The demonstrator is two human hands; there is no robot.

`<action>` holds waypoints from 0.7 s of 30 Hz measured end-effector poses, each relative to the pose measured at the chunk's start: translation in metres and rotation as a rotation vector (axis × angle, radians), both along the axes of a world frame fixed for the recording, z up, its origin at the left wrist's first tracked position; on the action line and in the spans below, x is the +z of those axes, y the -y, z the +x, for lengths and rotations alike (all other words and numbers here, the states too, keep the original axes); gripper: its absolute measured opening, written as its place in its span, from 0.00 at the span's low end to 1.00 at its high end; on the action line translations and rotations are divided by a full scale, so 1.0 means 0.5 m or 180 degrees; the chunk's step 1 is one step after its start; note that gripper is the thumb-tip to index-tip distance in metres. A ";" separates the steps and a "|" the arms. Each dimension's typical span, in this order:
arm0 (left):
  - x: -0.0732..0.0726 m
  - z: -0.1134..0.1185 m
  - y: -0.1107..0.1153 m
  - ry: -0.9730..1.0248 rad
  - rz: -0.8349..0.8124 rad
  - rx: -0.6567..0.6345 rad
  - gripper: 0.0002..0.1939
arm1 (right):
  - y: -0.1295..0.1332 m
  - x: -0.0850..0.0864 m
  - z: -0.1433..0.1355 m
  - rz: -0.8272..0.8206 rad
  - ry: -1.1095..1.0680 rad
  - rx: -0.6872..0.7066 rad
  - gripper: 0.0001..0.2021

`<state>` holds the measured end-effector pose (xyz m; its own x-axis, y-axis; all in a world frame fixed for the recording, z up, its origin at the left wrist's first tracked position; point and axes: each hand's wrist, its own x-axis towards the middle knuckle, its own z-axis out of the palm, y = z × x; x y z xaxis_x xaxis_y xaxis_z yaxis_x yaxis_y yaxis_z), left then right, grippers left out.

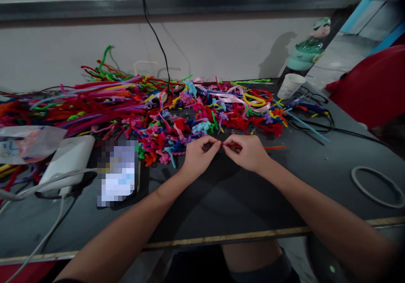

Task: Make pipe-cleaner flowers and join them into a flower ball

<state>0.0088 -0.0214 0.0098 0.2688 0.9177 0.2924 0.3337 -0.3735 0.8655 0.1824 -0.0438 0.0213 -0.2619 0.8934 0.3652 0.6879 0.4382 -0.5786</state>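
Near the middle of the dark table, my left hand (199, 156) and my right hand (248, 151) meet fingertip to fingertip. Both pinch an orange-red pipe cleaner (274, 148), whose straight end sticks out to the right past my right hand. The part between the fingertips is small and mostly hidden. Just beyond my hands lies a heap of small twisted pipe-cleaner pieces (202, 126) in many colours. Long straight pipe cleaners (104, 93) are piled at the left.
A pixelated phone (118, 173) and a white power bank (68, 160) with cables lie at the left. A paper cup (291, 86), a bottle (305, 55) and a blue glue gun (305, 105) stand or lie at the back right. A grey ring (376, 202) is at the right.
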 end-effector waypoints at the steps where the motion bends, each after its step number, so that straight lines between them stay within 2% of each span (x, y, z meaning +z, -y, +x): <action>1: -0.002 0.000 -0.002 0.0147 -0.0138 -0.0050 0.10 | -0.001 0.001 0.000 -0.0025 -0.0078 0.0015 0.06; 3: -0.009 0.000 -0.006 0.0302 -0.0309 -0.0145 0.11 | -0.002 0.001 0.001 -0.0072 -0.0202 0.0030 0.06; 5: -0.015 -0.002 -0.009 0.0207 -0.0268 -0.0188 0.11 | -0.003 0.001 0.001 -0.0107 -0.0235 0.0014 0.06; 9: -0.009 -0.006 0.000 -0.0520 0.0380 -0.0066 0.12 | -0.005 -0.005 0.000 -0.0097 -0.0075 -0.0073 0.06; 13: 0.038 -0.009 0.028 -0.1605 0.1429 0.0401 0.12 | -0.009 -0.013 0.001 -0.0091 0.0117 -0.0122 0.06; 15: 0.069 -0.022 0.040 -0.1943 0.1488 0.0812 0.14 | -0.012 -0.017 0.003 -0.0085 0.0290 -0.0200 0.05; 18: 0.100 -0.077 0.058 -0.2099 0.1322 0.1430 0.20 | -0.014 -0.021 0.002 -0.0131 0.0494 -0.0284 0.05; 21: 0.099 -0.167 0.092 -0.2087 0.1292 0.1525 0.28 | -0.014 -0.024 -0.003 -0.0213 0.0554 -0.0253 0.05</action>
